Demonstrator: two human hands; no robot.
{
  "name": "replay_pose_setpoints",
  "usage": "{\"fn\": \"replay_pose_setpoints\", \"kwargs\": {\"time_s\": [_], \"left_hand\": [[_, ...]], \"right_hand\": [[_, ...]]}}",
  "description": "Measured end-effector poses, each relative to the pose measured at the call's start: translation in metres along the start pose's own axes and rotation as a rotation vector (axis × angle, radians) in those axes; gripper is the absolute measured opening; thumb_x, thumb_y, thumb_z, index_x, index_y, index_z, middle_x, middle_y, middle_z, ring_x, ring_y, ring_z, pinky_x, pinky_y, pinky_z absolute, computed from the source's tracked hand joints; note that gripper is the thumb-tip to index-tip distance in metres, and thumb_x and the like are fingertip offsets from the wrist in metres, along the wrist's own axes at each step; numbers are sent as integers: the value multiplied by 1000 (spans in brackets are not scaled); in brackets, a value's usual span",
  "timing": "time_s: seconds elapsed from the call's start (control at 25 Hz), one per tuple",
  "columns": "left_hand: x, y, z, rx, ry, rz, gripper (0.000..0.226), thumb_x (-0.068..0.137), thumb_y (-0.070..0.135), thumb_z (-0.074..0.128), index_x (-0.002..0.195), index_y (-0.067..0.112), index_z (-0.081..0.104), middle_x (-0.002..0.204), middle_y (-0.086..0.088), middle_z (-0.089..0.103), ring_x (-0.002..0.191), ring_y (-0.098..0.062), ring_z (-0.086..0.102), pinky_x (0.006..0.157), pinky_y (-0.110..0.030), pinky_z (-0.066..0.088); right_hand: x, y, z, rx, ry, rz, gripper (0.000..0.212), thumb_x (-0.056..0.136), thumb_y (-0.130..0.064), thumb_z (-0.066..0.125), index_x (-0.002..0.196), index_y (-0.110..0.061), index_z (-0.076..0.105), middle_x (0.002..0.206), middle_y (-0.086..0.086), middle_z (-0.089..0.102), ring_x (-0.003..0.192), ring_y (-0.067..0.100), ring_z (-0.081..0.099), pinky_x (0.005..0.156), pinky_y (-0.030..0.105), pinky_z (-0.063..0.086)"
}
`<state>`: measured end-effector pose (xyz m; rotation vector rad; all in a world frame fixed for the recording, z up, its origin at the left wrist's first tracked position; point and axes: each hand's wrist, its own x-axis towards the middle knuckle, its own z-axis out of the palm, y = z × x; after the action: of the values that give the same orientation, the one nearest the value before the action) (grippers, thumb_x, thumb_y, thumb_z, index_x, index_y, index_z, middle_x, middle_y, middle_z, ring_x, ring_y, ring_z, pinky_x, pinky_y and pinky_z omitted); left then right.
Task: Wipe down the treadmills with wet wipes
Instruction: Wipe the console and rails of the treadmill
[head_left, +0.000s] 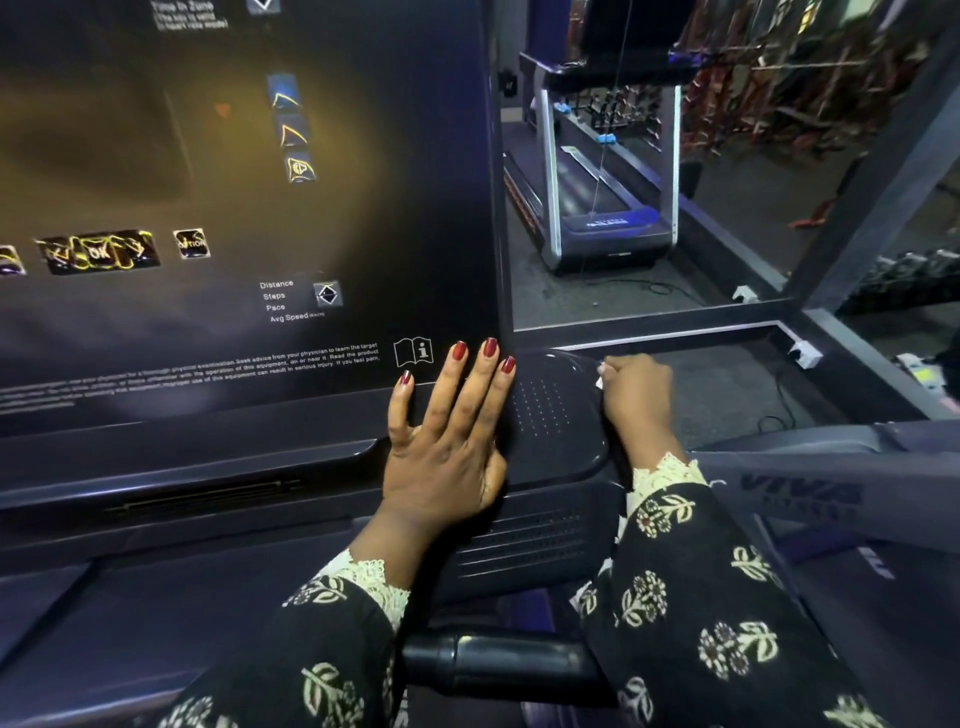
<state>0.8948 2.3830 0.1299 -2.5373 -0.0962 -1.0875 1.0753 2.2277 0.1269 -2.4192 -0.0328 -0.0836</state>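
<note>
The treadmill's dark console (218, 197) fills the left of the view, with buttons and printed text on it. My left hand (447, 441) lies flat with straight fingers on the console's lower right corner, by the dotted speaker panel (545, 410). My right hand (636, 397) is curled around a white wet wipe (601, 376), only a small bit of which shows, and holds it against the right edge of that rounded panel.
A black handlebar grip (493, 660) sits below my hands. The right side rail (810, 488) with a logo runs off to the right. Another treadmill (608, 171) stands beyond the console, with gym racks (810, 88) behind it. Cables (779, 410) lie on the floor.
</note>
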Motion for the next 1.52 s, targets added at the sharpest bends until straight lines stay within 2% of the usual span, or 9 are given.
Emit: {"fn": "replay_pose_setpoints", "kwargs": {"time_s": [0.24, 0.36, 0.48, 0.64, 0.8, 0.96, 1.08, 1.24, 1.52], "left_hand": [[0, 1, -2, 8, -21, -16, 81, 78, 38, 44, 153, 16, 22, 160, -3, 17, 147, -21, 17, 110, -54, 16], [0, 3, -3, -1, -23, -17, 81, 78, 37, 45, 153, 16, 22, 159, -4, 19, 147, -22, 17, 111, -55, 15], [0, 4, -2, 25, -33, -10, 82, 79, 38, 45, 153, 15, 20, 160, -5, 15, 147, -23, 15, 110, -56, 14], [0, 7, -7, 159, -71, 10, 86, 79, 39, 42, 154, 12, 11, 161, -8, 7, 148, -26, 9, 111, -59, 3], [2, 6, -11, 179, -80, 35, 84, 81, 37, 39, 154, 10, 7, 162, -9, 2, 148, -28, 3, 110, -61, -4], [4, 10, -12, 12, -33, 329, 71, 85, 23, 44, 152, 10, 23, 160, -9, 18, 148, -26, 14, 116, -52, 6], [6, 14, -4, -106, -161, 525, 63, 83, 26, 39, 143, 8, 43, 150, -12, 41, 140, -26, 36, 117, -49, 11], [6, 15, 2, -145, -403, 511, 61, 80, 36, 33, 125, 8, 63, 125, -13, 64, 109, -29, 65, 106, -40, 23], [6, 17, 1, -191, -437, 466, 63, 80, 39, 33, 129, 11, 60, 129, -9, 62, 108, -26, 65, 102, -39, 25]], "right_hand": [[-2, -9, -4, -11, -132, -231, 30, 94, -18, 58, 122, -11, 65, 120, 12, 65, 115, 26, 59, 98, 26, 40], [-37, 10, -21, -45, -54, -213, 26, 93, -15, 57, 115, -16, 70, 105, 15, 70, 97, 29, 65, 89, 32, 49], [-72, 18, -26, -40, -39, -212, 25, 95, -20, 53, 110, -20, 72, 96, 7, 66, 88, 18, 58, 76, 23, 39], [-47, -1, -14, -90, -21, -233, 30, 100, -13, 42, 125, -3, 54, 113, 14, 50, 109, 30, 48, 89, 32, 35], [-43, 1, -13, 4, 18, -141, 11, 94, -6, 43, 98, -3, 54, 106, 16, 43, 98, 32, 46, 87, 41, 41], [-85, 31, -16, 28, 83, -111, 17, 95, -9, 41, 109, -9, 52, 117, 17, 48, 106, 31, 49, 89, 43, 42], [-72, 23, -13, -77, 38, -94, 27, 101, -18, 38, 121, -11, 56, 119, 15, 55, 108, 33, 51, 91, 40, 41], [-21, 7, -16, -39, -90, -18, 31, 93, -4, 40, 119, -3, 58, 120, 24, 60, 112, 39, 54, 91, 37, 42], [-43, 68, -37, 11, -347, 256, 44, 102, -27, 31, 118, 4, 58, 125, 20, 57, 116, 35, 53, 98, 38, 42]]}}
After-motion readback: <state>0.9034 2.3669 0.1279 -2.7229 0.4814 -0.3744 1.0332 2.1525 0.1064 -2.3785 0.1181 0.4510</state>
